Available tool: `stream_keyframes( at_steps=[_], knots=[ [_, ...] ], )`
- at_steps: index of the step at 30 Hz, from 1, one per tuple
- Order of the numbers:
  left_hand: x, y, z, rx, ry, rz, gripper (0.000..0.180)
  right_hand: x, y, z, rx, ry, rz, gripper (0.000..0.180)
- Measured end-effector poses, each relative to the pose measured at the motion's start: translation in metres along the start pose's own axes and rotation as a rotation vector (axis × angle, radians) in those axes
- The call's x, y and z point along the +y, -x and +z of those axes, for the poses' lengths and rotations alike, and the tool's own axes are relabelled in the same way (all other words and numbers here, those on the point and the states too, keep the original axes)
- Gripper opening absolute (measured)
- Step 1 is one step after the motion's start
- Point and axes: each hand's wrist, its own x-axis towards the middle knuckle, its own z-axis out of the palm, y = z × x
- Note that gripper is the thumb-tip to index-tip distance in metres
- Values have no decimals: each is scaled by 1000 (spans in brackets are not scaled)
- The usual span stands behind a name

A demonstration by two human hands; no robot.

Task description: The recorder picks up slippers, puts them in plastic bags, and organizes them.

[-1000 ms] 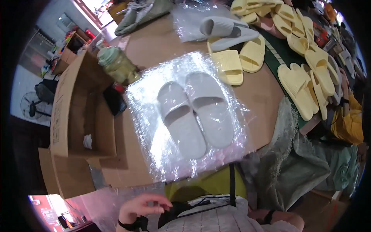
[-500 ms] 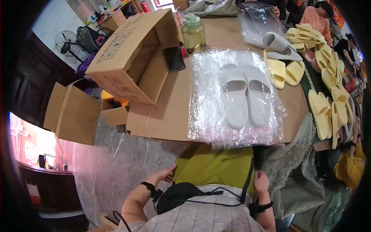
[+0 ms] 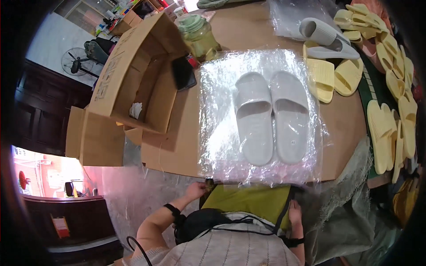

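Note:
A pair of light grey slide sandals lies side by side on a stack of clear plastic bags, toes pointing away from me. My left hand is just below the table's near edge, left of the olive cloth over my lap. Its fingers look closed at a small dark thing that I cannot make out. Beside the cloth's right edge, my right hand has its fingers stretched out and appears to hold nothing. Neither hand touches the sandals or the bags.
An open cardboard box lies on its side at left, beside a dark phone and a greenish jar. Yellow slides and a grey pair sit at right, more yellow ones beyond. Sacking hangs at lower right.
The view has shifted closer over the table, so the sandals appear larger. My left hand has moved up to the table's edge. My right hand stays beside the olive cloth.

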Motion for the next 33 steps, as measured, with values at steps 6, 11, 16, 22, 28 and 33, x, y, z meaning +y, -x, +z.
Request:
stream_keyframes(
  at_steps=[6, 11, 16, 22, 28, 33],
  knots=[
    [17, -30, 9, -132, 71, 108, 49, 0, -14, -21, -104, -25, -31, 34],
    [33, -64, 7, -213, -61, 181, 48, 68, -39, 14, 46, -93, -15, 33],
    [8, -62, -1, -265, -216, 216, 47, 47, -56, 42, -197, -791, 1, 30],
    [7, -72, -3, -141, -67, 162, 41, -11, -70, 30, 130, -607, -272, 36],
    [30, -92, 42, 74, 952, 409, 32, -104, -86, 16, 137, -486, -576, 34],
    [135, 17, -7, -12, 519, 611, 24, -126, -43, -17, 161, -5, -533, 33]
  ],
)
